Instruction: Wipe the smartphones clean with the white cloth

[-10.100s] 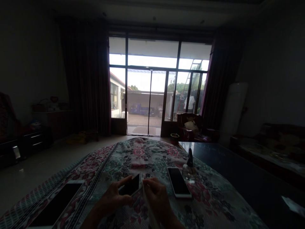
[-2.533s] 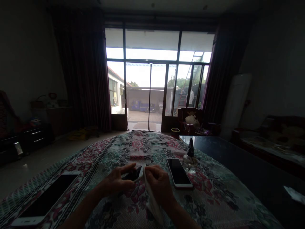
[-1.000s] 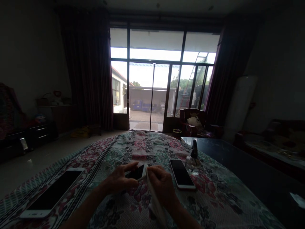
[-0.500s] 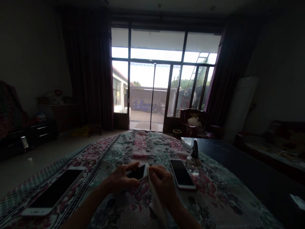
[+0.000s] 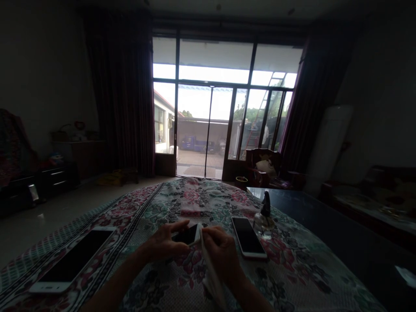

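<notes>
My left hand [image 5: 165, 240] is closed round a white-edged smartphone [image 5: 188, 235], thumb on the near side and fingers on the far side, its dark screen facing up. In my right hand [image 5: 222, 249] a pale cloth [image 5: 211, 277] is pinched, touching the phone's right end and hanging down toward me. Just right of that hand another white phone [image 5: 248, 237] lies screen up. Behind it stands a clear spray bottle [image 5: 264, 219] with a black nozzle. A larger white phone [image 5: 74, 260] rests at the left, also screen up.
A floral cloth [image 5: 195, 203] covers the surface under the phones. To the right is a dark glossy tabletop [image 5: 302, 216]. Beyond are a wooden chair [image 5: 263, 167], a small basket [image 5: 241, 179] and glass doors [image 5: 208, 130] onto a yard. The room is dim.
Both hands keep nearly the same grip and place. The phone and cloth have shifted very slightly to the left.
</notes>
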`<state>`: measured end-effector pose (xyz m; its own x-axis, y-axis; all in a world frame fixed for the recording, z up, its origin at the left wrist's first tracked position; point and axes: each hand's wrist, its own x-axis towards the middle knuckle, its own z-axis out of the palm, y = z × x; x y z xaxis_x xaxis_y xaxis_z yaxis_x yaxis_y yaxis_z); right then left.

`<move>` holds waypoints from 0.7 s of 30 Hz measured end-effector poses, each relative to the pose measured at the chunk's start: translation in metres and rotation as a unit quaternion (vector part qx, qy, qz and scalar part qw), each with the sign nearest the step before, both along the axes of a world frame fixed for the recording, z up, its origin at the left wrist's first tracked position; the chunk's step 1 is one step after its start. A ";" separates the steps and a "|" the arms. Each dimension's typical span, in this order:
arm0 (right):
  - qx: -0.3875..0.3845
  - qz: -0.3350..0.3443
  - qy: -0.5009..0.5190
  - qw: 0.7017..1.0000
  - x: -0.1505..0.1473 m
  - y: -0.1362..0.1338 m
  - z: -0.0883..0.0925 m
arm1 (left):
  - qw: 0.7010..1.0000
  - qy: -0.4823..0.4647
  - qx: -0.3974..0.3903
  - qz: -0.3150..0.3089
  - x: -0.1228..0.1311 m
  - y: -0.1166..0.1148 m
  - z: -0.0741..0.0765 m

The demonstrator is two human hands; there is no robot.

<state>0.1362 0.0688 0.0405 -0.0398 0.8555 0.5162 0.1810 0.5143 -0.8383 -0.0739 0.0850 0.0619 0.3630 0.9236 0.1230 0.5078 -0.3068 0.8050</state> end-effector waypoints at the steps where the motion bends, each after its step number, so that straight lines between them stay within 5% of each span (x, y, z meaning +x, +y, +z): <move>1: 0.001 0.000 -0.003 1.000 -0.001 -0.001 -0.001 | 1.000 -0.003 -0.003 0.002 -0.001 0.001 -0.001; 21: -0.010 0.009 -0.004 1.000 -0.001 0.000 -0.002 | 1.000 -0.014 -0.009 0.014 0.000 -0.001 0.001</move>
